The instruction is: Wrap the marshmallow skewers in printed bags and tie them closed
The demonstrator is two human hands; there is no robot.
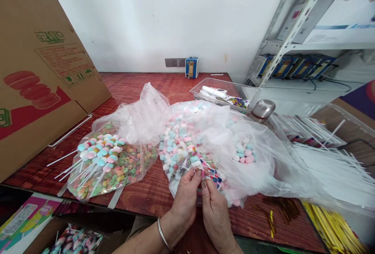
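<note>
My left hand and my right hand meet at the table's front edge, fingers pinched together on a candy skewer of pastel pieces. A small printed wrapper sits at my right fingertips. Just beyond the hands lies a clear bag of loose pink, blue and white candies. A silver bangle is on my left wrist.
Finished candy skewers lie on a bag of coloured ring candies at left. A cardboard box stands far left. White sticks, gold twist ties, a clear tub and a metal shelf are at right.
</note>
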